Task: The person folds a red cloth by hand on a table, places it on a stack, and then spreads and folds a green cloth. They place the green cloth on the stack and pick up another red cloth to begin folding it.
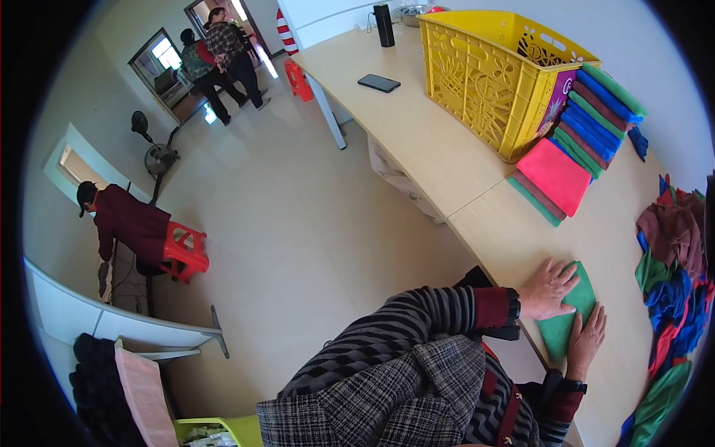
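A folded green cloth (pixel 553 334) lies on the pale wooden table close to its near edge. My left hand (pixel 547 290) rests flat on its upper left part, fingers spread. Lower down, my right hand (pixel 587 341) lies along the cloth's right side with its fingers stretched out. Neither hand grips anything. Beyond them sits a neat stack of folded cloths (pixel 555 175) in red, brown, green and blue, leaning up against a yellow crate.
The yellow plastic crate (pixel 477 97) stands at the back of the table (pixel 477 216). A phone (pixel 379 83) and black cylinder (pixel 383 26) are farther left. Loose crumpled cloths (pixel 674 290) heap at the right. Other people (pixel 130 223) are across the room; red stools (pixel 185 253) stand on the floor.
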Motion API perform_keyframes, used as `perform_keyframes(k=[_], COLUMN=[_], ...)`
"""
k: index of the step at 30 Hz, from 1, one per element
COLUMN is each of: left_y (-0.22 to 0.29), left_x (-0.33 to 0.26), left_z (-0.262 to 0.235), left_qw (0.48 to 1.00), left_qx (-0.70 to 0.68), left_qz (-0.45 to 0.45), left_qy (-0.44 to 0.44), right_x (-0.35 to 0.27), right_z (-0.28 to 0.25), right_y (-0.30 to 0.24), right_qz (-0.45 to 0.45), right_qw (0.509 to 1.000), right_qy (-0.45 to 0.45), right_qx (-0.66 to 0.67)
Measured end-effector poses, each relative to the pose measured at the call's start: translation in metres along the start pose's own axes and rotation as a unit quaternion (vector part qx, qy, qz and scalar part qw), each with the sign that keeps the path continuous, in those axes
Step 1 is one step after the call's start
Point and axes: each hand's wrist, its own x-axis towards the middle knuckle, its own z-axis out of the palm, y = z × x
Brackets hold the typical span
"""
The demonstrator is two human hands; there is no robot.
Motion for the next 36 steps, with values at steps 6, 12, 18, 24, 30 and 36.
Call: perform_keyframes(k=[6,12,18,24,30,36], left_y=[0.002,-0.002,0.001,0.002,-0.001,-0.002], left_x=[0.017,0.030,0.028,0.026,0.024,0.021], left_z=[0.010,0.017,0.009,0.004,0.009,0.001], left_qw=[0.995,0.998,0.998,0.999,0.999,0.999], left_qx=[0.064,-0.015,-0.027,-0.026,-0.022,-0.026], left_qz=[0.056,0.059,0.049,0.043,0.040,0.033], left_qy=[0.049,0.001,0.002,-0.001,0.008,-0.003], right_x=[0.011,0.016,0.017,0.018,0.018,0.014], right_z=[-0.011,0.009,0.006,0.006,0.009,0.013], right_y=[-0.019,-0.031,-0.028,-0.023,-0.014,-0.002], right_qz=[-0.079,-0.088,-0.087,-0.091,-0.084,-0.059], right_qw=[0.995,0.996,0.996,0.995,0.996,0.997], right_qy=[0.036,0.015,0.018,0.026,0.034,0.043], right_qx=[-0.050,0.018,-0.001,-0.010,-0.009,0.031])
